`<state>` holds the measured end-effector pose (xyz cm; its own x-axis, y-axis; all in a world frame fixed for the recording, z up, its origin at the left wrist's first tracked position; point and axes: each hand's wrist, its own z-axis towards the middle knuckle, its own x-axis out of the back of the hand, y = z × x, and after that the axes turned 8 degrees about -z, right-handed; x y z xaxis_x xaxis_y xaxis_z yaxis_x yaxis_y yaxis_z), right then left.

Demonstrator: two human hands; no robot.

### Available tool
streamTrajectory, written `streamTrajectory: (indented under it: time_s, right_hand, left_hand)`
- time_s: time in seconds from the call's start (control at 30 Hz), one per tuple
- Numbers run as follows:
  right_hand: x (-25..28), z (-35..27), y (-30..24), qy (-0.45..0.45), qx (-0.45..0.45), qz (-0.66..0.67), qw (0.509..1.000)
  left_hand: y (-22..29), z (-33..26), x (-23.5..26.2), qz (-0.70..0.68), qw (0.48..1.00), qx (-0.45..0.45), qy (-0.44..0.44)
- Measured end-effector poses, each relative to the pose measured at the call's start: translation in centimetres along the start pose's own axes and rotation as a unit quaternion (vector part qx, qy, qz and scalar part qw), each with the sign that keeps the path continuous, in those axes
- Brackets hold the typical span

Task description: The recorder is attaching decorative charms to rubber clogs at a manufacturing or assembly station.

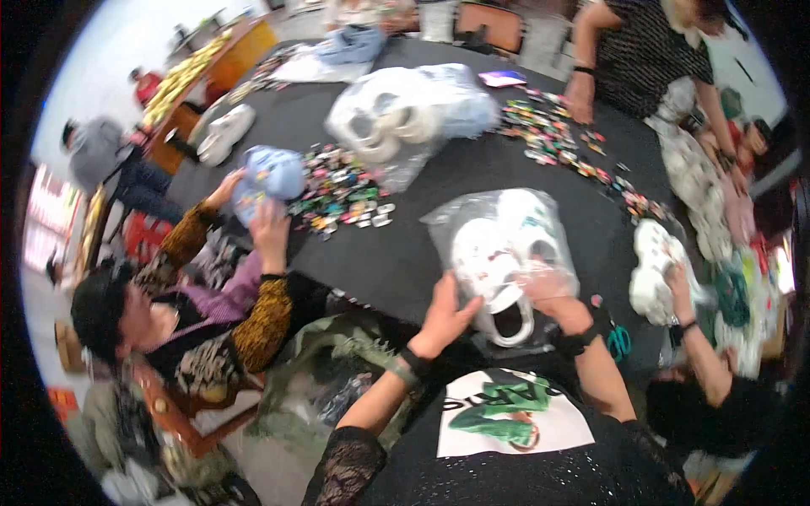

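The left hand (443, 320) has its thumb spread from its fingers, at the near left side of two smooth, rounded white clogs (485, 253). The right hand (553, 287) meets them opposite—its finger grip is too blurred to tell. The clogs sit in a crinkled, clear plastic bag (440, 221) before the wearer, long axis running away, toes pointing outward, curved heel strap nearest. Beneath spreads a dark table (380, 261); beyond lie small, multicoloured pieces (337, 187).
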<state>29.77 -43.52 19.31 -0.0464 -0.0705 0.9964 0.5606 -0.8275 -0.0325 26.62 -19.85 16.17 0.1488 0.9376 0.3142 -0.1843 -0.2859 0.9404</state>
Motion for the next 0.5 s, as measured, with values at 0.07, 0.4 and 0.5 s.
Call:
streamTrajectory:
  time_s: [0.07,0.4,0.5]
  right_hand:
    - [-0.3,0.5,2.2,-0.154,-0.113,0.148,0.970]
    - [-2.7,0.4,7.6,-0.227,-0.196,0.313,0.901]
    - [-2.4,3.9,5.5,-0.379,-0.359,0.212,0.826]
  left_hand:
    - [-3.4,0.0,-2.6,-0.228,0.969,0.065,-0.063]
    - [-4.5,-0.5,-4.4,-0.189,0.968,0.155,-0.064]
    - [-4.8,-1.1,-4.9,-0.153,0.973,0.169,-0.033]
